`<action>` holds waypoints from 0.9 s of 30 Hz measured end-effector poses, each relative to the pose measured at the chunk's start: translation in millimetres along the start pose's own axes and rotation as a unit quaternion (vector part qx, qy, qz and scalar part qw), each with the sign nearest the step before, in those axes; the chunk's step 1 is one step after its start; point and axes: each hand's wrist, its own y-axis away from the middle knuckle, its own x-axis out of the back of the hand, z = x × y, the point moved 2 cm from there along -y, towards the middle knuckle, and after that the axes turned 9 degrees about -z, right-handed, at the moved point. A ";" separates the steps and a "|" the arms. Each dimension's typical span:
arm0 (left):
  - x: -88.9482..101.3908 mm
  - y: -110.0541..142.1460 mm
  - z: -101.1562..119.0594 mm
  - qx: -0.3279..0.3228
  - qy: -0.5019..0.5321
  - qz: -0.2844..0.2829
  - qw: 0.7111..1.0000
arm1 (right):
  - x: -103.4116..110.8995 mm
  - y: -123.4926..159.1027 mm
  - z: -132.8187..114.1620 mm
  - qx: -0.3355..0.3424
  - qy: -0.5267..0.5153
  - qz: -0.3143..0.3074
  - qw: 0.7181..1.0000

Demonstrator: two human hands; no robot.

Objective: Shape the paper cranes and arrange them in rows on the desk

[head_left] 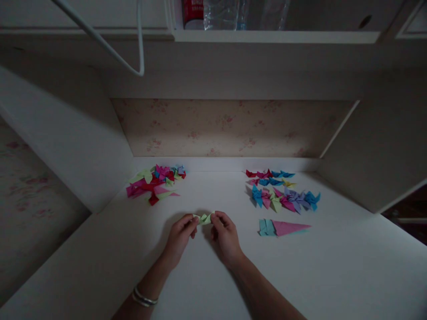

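A small light-green folded paper piece is stretched between my two hands over the white tabletop. My left hand pinches its left end between thumb and fingers. At the other end, my right hand grips it in the same way. Fingertips cover both ends of the paper, so its full shape is hidden. To the right of my hands lies a flat pink folded paper beside a teal one.
At the back left is a heap of colourful folded papers. Rows of folded paper pieces sit at the back right. A shelf with a red package and clear plastic hangs above, near a white cable.
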 end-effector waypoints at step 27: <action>-4.1 -0.2 -1.7 0.056 -0.050 0.034 0.997 | 3.6 -0.3 0.3 0.004 0.054 0.029 0.998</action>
